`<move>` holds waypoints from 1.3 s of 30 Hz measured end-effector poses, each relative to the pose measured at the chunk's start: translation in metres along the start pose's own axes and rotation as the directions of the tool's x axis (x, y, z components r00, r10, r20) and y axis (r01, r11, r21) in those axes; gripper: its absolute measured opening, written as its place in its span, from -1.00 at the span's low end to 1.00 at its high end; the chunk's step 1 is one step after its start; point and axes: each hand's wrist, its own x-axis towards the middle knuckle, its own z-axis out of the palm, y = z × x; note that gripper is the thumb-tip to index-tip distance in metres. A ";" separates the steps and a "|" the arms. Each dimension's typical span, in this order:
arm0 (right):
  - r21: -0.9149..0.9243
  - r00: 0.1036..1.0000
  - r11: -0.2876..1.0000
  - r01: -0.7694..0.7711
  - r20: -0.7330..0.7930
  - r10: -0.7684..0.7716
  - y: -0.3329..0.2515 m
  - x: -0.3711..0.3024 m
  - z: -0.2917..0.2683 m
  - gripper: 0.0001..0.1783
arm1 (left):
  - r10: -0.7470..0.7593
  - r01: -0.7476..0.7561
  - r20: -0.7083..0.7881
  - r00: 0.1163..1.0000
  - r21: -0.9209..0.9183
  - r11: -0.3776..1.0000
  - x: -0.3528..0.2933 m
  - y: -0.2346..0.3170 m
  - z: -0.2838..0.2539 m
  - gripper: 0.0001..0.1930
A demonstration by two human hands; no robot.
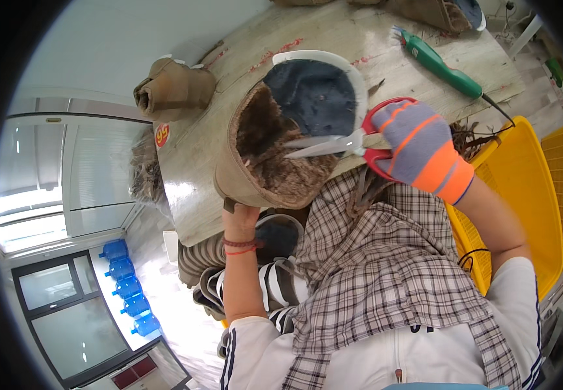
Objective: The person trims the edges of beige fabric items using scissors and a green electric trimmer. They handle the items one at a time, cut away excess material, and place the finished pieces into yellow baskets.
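A tan, tube-shaped piece lined with brown fur (242,175), like a boot upper, is held up at the near side of the table. A dark blue panel with a white rim (314,91) shows at its far end. My bare left hand (246,218) grips it from below; most of the fingers are hidden behind it. My right hand (418,146), in a grey and orange glove, is closed round the red handles of a pair of scissors (324,147). Their blades point left into the fur opening, slightly parted.
Green electric clippers (441,68) with a black cord lie on the table (194,153) at the far right. Another tan piece (174,88) stands at the left. Yellow baskets (522,195) are on my right. Several striped pieces (207,257) are stacked below the table edge.
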 end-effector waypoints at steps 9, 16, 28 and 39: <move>-0.045 0.842 0.980 -0.194 0.505 0.190 -0.034 0.003 0.026 -0.71 | -0.038 0.045 -0.062 0.997 0.116 0.992 -0.019 -0.017 0.009 -0.51; -0.002 0.954 0.987 -0.162 0.256 0.157 -0.025 -0.013 0.030 -0.66 | 0.035 -0.041 0.047 0.998 0.146 0.988 -0.018 -0.020 0.005 -0.60; -0.039 0.950 0.959 -0.282 -0.152 0.274 0.027 -0.014 0.013 -0.66 | 0.433 -0.400 0.265 0.861 0.880 0.256 -0.045 0.023 -0.025 -0.59; 0.482 0.322 0.514 -0.709 -0.427 0.845 0.329 -0.002 0.004 -0.42 | 0.469 -0.176 0.232 0.852 0.971 -0.162 0.038 0.064 0.021 -0.48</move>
